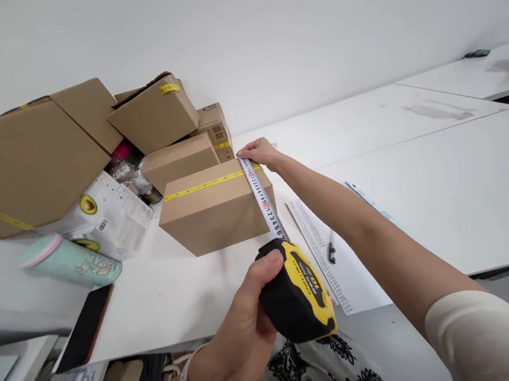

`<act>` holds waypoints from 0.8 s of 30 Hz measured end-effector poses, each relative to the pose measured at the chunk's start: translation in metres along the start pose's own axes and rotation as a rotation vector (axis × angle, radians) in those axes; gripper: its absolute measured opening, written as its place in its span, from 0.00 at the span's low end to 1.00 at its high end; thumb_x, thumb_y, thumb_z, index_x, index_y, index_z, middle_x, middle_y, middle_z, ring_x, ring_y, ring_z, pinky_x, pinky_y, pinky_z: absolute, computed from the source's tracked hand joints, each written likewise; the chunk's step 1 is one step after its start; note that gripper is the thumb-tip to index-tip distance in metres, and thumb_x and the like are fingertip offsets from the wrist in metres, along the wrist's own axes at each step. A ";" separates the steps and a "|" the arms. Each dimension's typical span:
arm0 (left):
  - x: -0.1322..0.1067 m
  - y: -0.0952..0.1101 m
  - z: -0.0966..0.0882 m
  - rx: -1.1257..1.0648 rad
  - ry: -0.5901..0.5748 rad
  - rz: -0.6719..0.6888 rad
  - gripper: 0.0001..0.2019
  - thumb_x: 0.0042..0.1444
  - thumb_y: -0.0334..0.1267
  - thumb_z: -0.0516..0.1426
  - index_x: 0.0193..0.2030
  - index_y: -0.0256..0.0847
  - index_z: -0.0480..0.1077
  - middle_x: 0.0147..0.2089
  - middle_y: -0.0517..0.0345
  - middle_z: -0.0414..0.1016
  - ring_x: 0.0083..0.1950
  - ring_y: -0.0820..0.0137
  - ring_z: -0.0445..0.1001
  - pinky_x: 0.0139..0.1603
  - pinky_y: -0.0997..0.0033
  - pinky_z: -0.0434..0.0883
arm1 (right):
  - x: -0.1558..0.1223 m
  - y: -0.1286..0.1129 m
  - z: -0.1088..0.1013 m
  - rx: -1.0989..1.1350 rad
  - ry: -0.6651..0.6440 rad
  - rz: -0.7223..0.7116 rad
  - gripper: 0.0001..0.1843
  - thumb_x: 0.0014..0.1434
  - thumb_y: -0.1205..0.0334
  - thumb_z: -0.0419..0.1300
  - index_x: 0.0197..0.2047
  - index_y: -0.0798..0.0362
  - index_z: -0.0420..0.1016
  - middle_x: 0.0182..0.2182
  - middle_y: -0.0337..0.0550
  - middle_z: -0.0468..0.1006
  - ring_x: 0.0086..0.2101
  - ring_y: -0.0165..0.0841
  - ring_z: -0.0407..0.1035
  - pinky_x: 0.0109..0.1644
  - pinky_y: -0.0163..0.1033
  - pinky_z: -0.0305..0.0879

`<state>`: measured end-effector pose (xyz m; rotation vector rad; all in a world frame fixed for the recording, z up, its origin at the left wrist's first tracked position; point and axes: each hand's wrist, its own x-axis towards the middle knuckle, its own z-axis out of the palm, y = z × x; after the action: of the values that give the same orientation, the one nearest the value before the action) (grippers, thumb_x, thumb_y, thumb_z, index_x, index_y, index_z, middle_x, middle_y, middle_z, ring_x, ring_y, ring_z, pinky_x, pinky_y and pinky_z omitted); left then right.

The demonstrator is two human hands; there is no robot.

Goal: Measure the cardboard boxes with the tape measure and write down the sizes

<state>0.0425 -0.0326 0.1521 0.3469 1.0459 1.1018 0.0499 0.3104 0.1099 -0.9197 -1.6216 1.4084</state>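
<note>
Head view: toward 6 o'clock, the left hand (243, 324) grips a black-and-yellow tape measure (297, 294), its inverted case lettering (308, 281) not surely readable. Its blade (265, 205), numbered in black and red, runs toward 12 o'clock over a carton (215, 220) on the white surface (453, 201); the right hand (261, 151) pinches the tip, hiding it. At 4 o'clock a sheet (316, 258) bears illegible small print. At 9 o'clock an avocado-printed box (117, 218) shows a barcode (102, 226).
</note>
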 end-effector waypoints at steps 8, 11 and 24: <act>0.001 -0.008 -0.001 -0.020 -0.076 -0.059 0.40 0.42 0.61 0.70 0.54 0.33 0.73 0.47 0.39 0.82 0.49 0.46 0.82 0.57 0.45 0.76 | -0.002 0.000 0.000 0.049 -0.016 0.039 0.08 0.55 0.69 0.68 0.25 0.56 0.78 0.22 0.40 0.76 0.26 0.27 0.67 0.34 0.33 0.66; 0.000 -0.009 -0.001 -0.040 -0.100 -0.048 0.38 0.44 0.62 0.69 0.54 0.34 0.73 0.46 0.41 0.82 0.47 0.47 0.83 0.56 0.45 0.76 | -0.008 -0.002 0.000 0.038 -0.019 0.063 0.10 0.56 0.69 0.68 0.24 0.55 0.76 0.21 0.39 0.75 0.25 0.27 0.66 0.33 0.34 0.65; 0.001 -0.019 -0.009 -0.075 -0.113 -0.099 0.41 0.43 0.64 0.70 0.57 0.38 0.70 0.44 0.44 0.80 0.43 0.56 0.81 0.44 0.56 0.79 | -0.016 0.006 -0.001 0.028 -0.047 0.077 0.07 0.56 0.58 0.66 0.34 0.52 0.75 0.27 0.43 0.77 0.35 0.37 0.71 0.40 0.40 0.69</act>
<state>0.0459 -0.0424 0.1344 0.2912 0.9096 1.0183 0.0578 0.2977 0.1021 -0.9485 -1.6118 1.5116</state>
